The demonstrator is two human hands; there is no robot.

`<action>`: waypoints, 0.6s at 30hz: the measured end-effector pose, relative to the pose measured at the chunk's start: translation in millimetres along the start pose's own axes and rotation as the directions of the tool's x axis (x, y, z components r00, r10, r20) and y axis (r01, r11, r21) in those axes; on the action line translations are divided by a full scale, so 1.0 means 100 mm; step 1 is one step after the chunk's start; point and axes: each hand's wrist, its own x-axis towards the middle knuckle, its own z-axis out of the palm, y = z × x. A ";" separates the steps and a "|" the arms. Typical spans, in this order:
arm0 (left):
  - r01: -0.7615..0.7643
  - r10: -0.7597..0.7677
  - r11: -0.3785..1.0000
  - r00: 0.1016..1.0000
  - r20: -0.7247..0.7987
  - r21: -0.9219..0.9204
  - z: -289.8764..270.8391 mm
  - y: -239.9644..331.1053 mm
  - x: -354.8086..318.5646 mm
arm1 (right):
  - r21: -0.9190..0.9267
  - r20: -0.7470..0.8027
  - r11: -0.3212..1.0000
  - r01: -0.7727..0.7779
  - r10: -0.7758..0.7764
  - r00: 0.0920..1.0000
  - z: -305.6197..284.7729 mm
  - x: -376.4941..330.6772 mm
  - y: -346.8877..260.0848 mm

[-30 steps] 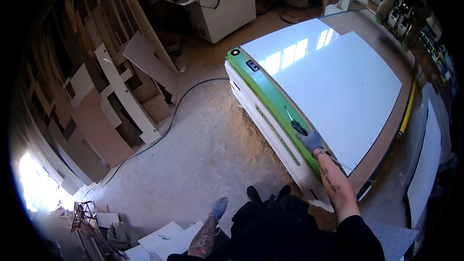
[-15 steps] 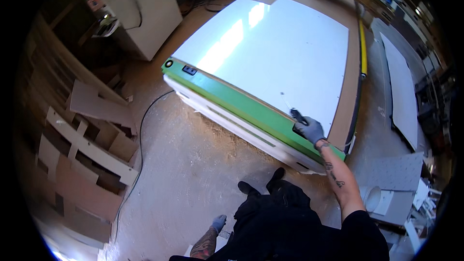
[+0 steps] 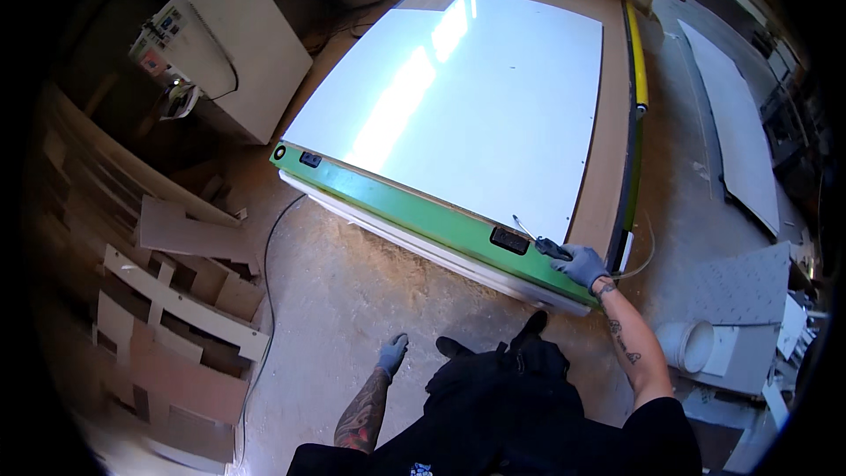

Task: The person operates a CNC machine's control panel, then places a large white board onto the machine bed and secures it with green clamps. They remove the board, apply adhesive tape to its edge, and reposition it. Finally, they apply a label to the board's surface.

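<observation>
Right hand [image 3: 583, 264], grey glove, fingers closed round the dark handle of a screwdriver [image 3: 538, 239]; thin metal shaft points up-left, tip over the near right corner of the white panel [image 3: 467, 106]. Panel lies flat on the big brown machine table [image 3: 612, 123], sunlight glare across it. Green front rail [image 3: 414, 211] runs along the table's near edge, a black box on it just left of the hand. Left hand [image 3: 392, 354], gloved, hangs by the leg above the dusty floor, fingers loosely curled, holding nothing. White cabinet [image 3: 231, 53] stands off the table's far left corner. White bucket [image 3: 688, 345] on the floor at right. Board offcuts [image 3: 181, 300] stacked left.
</observation>
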 end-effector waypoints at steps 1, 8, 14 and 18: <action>0.010 -0.010 0.999 1.000 0.013 0.046 0.17 0.09 -0.06 | 0.025 -0.007 1.000 -0.015 0.015 1.000 -0.03 0.01 0.08; -0.048 0.029 0.939 0.998 0.060 0.340 1.43 0.51 -0.59 | 0.103 0.120 0.994 0.046 -0.058 0.991 -0.34 0.34 0.45; -0.022 0.014 0.929 1.000 0.025 0.369 2.03 1.19 -1.04 | 0.033 0.259 0.970 0.240 -0.241 0.935 -0.40 0.52 0.58; -0.124 0.097 0.881 0.992 0.082 0.456 2.19 1.17 -0.94 | 0.089 0.241 0.985 0.150 -0.168 0.956 -0.54 0.60 0.65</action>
